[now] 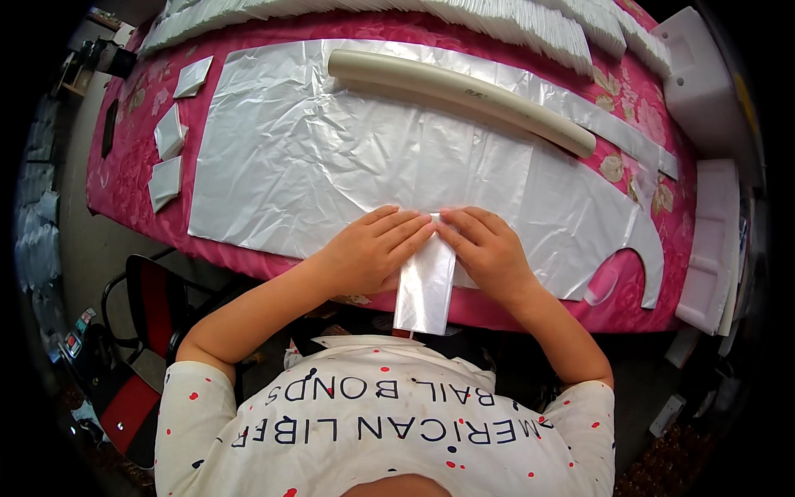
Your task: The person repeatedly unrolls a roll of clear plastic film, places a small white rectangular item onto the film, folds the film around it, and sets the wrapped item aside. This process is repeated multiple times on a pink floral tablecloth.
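Observation:
A narrow folded strip of shiny, translucent plastic film (426, 286) runs toward me, its near end hanging over the front table edge. My left hand (373, 246) is closed on its far end from the left, fingertips pressed together. From the other side, my right hand (487, 250) pinches the same end, the fingertips of both hands nearly meeting. Beneath them spreads a large, creased silvery-white plastic sheet (273, 149). An off-white pipe (464, 93) lies across the sheet's far part. How the layers are gripped under my fingers is hidden.
Small folded white packets (171, 132) lie along the left. Long rows of stacked white folded pieces (497, 29) line the back. The table has a pink flowered cloth (137, 186). White foam boxes (714, 240) stand at the right. A red and black chair (157, 306) is at the lower left.

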Demonstrator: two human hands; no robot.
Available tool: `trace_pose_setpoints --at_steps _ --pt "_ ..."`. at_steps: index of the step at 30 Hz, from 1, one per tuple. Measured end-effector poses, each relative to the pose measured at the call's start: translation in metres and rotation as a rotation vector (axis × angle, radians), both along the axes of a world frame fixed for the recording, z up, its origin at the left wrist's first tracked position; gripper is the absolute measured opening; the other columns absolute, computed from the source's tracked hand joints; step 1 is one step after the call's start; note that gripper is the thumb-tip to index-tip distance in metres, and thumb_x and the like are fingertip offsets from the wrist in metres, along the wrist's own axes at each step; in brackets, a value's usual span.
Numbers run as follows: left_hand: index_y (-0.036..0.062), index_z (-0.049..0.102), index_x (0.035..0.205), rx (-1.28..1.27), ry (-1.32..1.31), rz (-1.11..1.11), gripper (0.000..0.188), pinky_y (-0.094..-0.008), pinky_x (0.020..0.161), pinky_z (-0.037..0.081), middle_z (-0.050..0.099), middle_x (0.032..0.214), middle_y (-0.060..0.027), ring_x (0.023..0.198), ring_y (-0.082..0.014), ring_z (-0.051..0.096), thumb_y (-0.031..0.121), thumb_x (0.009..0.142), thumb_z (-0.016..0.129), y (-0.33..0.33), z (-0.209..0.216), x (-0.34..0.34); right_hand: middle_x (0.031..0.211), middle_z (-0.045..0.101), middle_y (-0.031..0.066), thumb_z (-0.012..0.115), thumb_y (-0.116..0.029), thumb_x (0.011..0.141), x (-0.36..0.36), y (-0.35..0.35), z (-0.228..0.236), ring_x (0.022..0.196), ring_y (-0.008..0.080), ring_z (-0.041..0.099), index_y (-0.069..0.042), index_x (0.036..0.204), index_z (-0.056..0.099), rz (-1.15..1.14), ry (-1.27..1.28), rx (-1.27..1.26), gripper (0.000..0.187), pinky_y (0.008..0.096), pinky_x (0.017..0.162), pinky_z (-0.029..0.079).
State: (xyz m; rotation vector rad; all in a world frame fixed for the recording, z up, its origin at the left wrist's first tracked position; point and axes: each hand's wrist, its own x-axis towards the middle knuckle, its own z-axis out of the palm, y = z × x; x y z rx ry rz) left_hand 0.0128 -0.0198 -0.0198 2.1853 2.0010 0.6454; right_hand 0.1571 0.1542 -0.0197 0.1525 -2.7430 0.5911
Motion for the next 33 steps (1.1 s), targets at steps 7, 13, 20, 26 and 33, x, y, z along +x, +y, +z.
trace_pose_setpoints --at_steps 7,13,20,26,33 --pt "-0.0008 0.047 0.124 0.026 -0.398 0.206 0.051 -0.0354 0.078 0.049 0.058 0.114 -0.0156 0.089 -0.0257 0.062 0.021 0.079 0.06 0.012 -0.002 -0.004 0.078 0.064 0.0062 0.062 -0.011 0.077 -0.009 0.011 0.003 0.07 0.0194 0.061 -0.003 0.093 0.066 -0.145 -0.041 -0.27 0.019 0.0316 0.062 0.049" --pt "-0.0042 0.03 0.136 0.173 -0.56 0.454 0.066 -0.0396 0.092 0.041 0.046 0.126 -0.0203 0.103 -0.0307 0.052 0.023 0.084 0.06 0.028 0.006 -0.001 0.061 0.062 0.0075 0.059 -0.016 0.083 -0.038 0.026 0.021 0.053 0.0114 0.057 0.003 0.081 0.066 -0.498 -0.563 -0.834 0.02 0.0255 0.053 0.044" --pt "-0.0049 0.02 0.14 -0.214 -0.008 0.278 0.082 -0.0429 0.112 0.011 0.016 0.148 -0.0205 0.139 -0.0326 0.011 0.044 0.083 0.053 0.031 -0.012 0.02 0.069 0.063 0.0085 0.064 -0.016 0.079 -0.045 0.028 0.031 0.06 0.013 0.061 0.003 0.085 0.063 -0.54 -0.695 -0.82 0.02 0.0265 0.056 0.047" --pt "-0.0051 0.021 0.14 -0.226 0.025 0.286 0.082 -0.0425 0.112 0.012 0.017 0.148 -0.0204 0.139 -0.0312 0.013 0.045 0.083 0.053 0.029 -0.012 0.02 0.11 0.059 0.0132 0.076 -0.019 0.067 -0.034 0.011 0.017 0.101 0.0225 0.056 -0.004 0.115 0.055 -0.483 -0.105 -0.082 0.055 0.0351 0.087 0.044" --pt "-0.0037 0.048 0.121 -0.004 0.025 0.22 0.055 -0.0398 0.101 0.035 0.047 0.128 -0.0179 0.121 -0.0301 0.044 0.024 0.077 0.065 0.032 -0.006 0.004 0.129 0.052 0.0077 0.071 -0.022 0.072 -0.034 0.042 0.002 0.123 0.0227 0.045 -0.005 0.12 0.055 0.024 -0.11 0.155 0.054 0.0381 0.104 0.035"
